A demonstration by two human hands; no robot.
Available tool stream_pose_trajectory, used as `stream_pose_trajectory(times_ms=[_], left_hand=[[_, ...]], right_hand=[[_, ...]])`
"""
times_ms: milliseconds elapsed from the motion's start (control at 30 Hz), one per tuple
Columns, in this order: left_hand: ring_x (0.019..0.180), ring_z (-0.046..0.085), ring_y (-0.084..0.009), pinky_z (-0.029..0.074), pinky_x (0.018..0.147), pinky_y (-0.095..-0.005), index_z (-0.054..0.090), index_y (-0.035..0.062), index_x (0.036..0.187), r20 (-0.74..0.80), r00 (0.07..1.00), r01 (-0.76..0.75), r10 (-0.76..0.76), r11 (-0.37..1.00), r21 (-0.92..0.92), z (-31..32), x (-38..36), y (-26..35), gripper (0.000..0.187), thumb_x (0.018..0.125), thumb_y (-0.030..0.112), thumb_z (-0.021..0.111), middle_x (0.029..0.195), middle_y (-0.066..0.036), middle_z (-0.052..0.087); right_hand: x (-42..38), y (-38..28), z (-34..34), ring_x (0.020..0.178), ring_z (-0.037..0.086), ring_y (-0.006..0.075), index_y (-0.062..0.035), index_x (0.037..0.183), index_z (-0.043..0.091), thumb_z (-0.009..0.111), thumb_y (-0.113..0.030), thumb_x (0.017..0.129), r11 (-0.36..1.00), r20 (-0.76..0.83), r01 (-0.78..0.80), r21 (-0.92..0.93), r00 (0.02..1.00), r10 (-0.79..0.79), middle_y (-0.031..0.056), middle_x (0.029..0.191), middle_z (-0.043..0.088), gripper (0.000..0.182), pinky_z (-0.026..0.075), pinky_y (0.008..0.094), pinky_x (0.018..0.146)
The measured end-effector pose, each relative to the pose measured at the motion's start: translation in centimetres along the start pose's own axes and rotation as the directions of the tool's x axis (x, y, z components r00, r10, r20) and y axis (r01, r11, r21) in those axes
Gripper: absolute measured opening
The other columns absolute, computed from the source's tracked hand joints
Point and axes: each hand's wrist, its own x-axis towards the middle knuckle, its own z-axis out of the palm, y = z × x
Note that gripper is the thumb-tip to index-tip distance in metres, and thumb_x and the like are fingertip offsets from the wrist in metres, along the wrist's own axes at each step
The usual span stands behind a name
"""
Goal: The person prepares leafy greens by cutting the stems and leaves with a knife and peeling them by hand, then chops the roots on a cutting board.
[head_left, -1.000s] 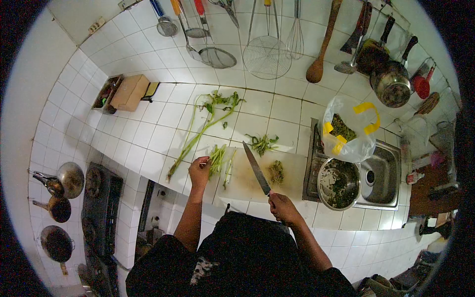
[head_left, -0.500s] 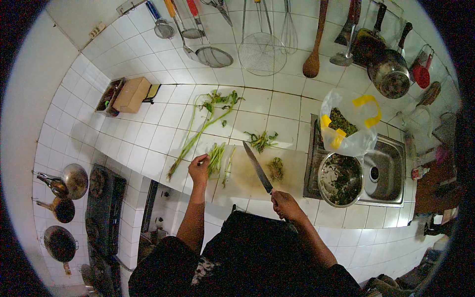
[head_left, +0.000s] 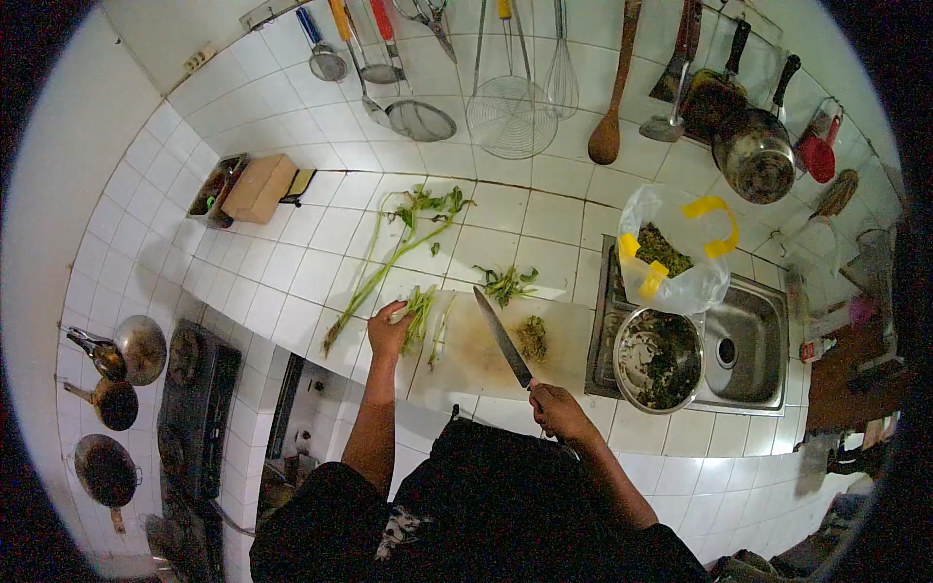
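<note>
My right hand [head_left: 562, 412] is wrapped round the handle of a kitchen knife [head_left: 503, 337]. The blade slants up and left above a pale cutting board [head_left: 471, 374]. My left hand [head_left: 387, 332] is closed at the left edge of the board, with a pale stalk end showing at its fingers. Cut green stalks [head_left: 418, 319] lie right against that hand. A few thin stalks [head_left: 439, 335] rest beside them, apart from the hand. On the board, right of the blade, sits a small heap of chopped greens [head_left: 532, 340]. Leafy trimmings [head_left: 507, 284] lie at its far edge.
Long leafy stalks [head_left: 389, 255] lie on the tiled counter. At right, a metal bowl [head_left: 630, 374] and a plastic bag [head_left: 702, 277], both with chopped greens, stand by the sink [head_left: 763, 340]. A black stove [head_left: 199, 389] is at left. Utensils hang on the wall.
My left hand has turned slightly, and a pale stalk end now shows at its fingers. The knife stays over the board in my right hand. The whole view has shifted slightly.
</note>
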Motion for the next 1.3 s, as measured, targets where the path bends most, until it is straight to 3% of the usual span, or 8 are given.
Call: stream_pose_trajectory(times_ms=[33, 100, 233, 333, 600, 800, 933, 1300], left_hand=[[0.099, 0.061, -0.0236, 0.046, 0.091, -0.0356, 0.07, 0.0102, 0.102, 0.0, 1.0, 0.001, -0.001, 1.0, 0.0, -0.2, -0.6, 0.3, 0.032, 0.072, 0.018, 0.079, 0.109, -0.009, 0.067], [0.107, 0.056, -0.0302, 0.043, 0.093, -0.0468, 0.068, 0.0179, 0.107, -0.178, 0.979, 0.005, 0.095, 0.87, 0.494, -0.8, -2.0, 1.0, 0.044, 0.066, 0.026, 0.082, 0.118, -0.008, 0.061], [0.109, 0.052, -0.0327, 0.043, 0.088, -0.0527, 0.067, 0.0203, 0.104, -0.27, 0.961, 0.08, 0.062, 0.871, 0.484, -1.6, -3.4, 0.3, 0.044, 0.064, 0.031, 0.082, 0.118, -0.006, 0.059], [0.101, 0.056, -0.0284, 0.043, 0.081, -0.0522, 0.066, 0.0188, 0.095, -0.27, 0.955, 0.244, -0.12, 0.836, 0.491, -2.2, -4.8, -0.1, 0.036, 0.066, 0.035, 0.08, 0.106, -0.003, 0.062], [0.078, 0.066, -0.0244, 0.05, 0.068, -0.0367, 0.069, 0.013, 0.087, -0.134, 0.986, 0.144, -0.104, 0.93, 0.337, -2.4, -6.3, -2.4, 0.025, 0.072, 0.032, 0.076, 0.083, -0.006, 0.068], [0.075, 0.068, -0.0249, 0.052, 0.07, -0.0359, 0.072, 0.0111, 0.092, -0.08, 0.987, 0.157, -0.14, 0.948, 0.279, -3.3, -5.7, -1.3, 0.023, 0.075, 0.027, 0.073, 0.081, -0.009, 0.071], [0.072, 0.068, -0.0247, 0.052, 0.068, -0.0357, 0.072, 0.0114, 0.095, -0.067, 0.994, 0.109, -0.091, 0.926, 0.361, -3.9, -5.4, -0.4, 0.023, 0.077, 0.026, 0.072, 0.08, -0.008, 0.071], [0.074, 0.068, -0.024, 0.053, 0.07, -0.0337, 0.074, 0.0129, 0.086, 0.028, 0.998, 0.039, -0.056, 0.91, 0.413, -5.5, -4.7, 1.1, 0.017, 0.073, 0.023, 0.073, 0.08, -0.007, 0.071]], right_hand=[[0.0, 0.0, 0.1, 0.046, 0.033, 0.0078, -0.0118, 0.075, 0.048, 0.046, -0.05, 0.095, 1.0, 0.0, -0.001, 0.0, 1.0, 0.001, -0.0045, 0.056, 0.038, 0.043, 0.026, 0.0272, 0.042], [-0.1, -0.1, 0.3, 0.045, 0.031, 0.0089, -0.0123, 0.073, 0.045, 0.042, -0.051, 0.096, 0.999, -0.021, 0.024, -0.036, 0.999, -0.025, -0.0032, 0.056, 0.039, 0.046, 0.025, 0.027, 0.042], [0.7, 1.1, 0.1, 0.045, 0.032, 0.0092, -0.0121, 0.074, 0.045, 0.042, -0.053, 0.096, 0.999, -0.006, 0.028, -0.043, 1.0, -0.028, -0.0027, 0.056, 0.04, 0.046, 0.027, 0.0271, 0.042], [0.7, 1.0, 0.3, 0.045, 0.034, 0.0096, -0.0119, 0.074, 0.046, 0.042, -0.053, 0.096, 0.996, 0.005, 0.03, -0.089, 1.0, -0.03, -0.002, 0.056, 0.041, 0.046, 0.028, 0.0271, 0.042], [0.4, 0.3, 1.1, 0.046, 0.032, 0.0074, -0.0117, 0.076, 0.049, 0.049, -0.051, 0.094, 1.0, 0.028, 0.008, 0.007, 1.0, -0.009, -0.0049, 0.056, 0.038, 0.043, 0.025, 0.0271, 0.042], [1.0, 0.8, 1.2, 0.045, 0.033, 0.0097, -0.0115, 0.073, 0.045, 0.042, -0.052, 0.097, 0.997, 0.026, 0.0, -0.077, 1.0, 0.002, -0.0025, 0.055, 0.039, 0.047, 0.027, 0.0266, 0.043], [1.0, 1.0, 1.1, 0.047, 0.032, 0.0082, -0.0111, 0.074, 0.048, 0.048, -0.052, 0.093, 1.0, 0.025, 0.013, -0.028, 1.0, -0.013, -0.0042, 0.056, 0.038, 0.045, 0.025, 0.0275, 0.043], [1.3, 1.5, 0.9, 0.042, 0.033, 0.0089, -0.0118, 0.074, 0.047, 0.043, -0.051, 0.096, 0.998, 0.001, 0.039, -0.052, 0.999, -0.039, -0.0029, 0.054, 0.039, 0.045, 0.026, 0.0263, 0.041]])
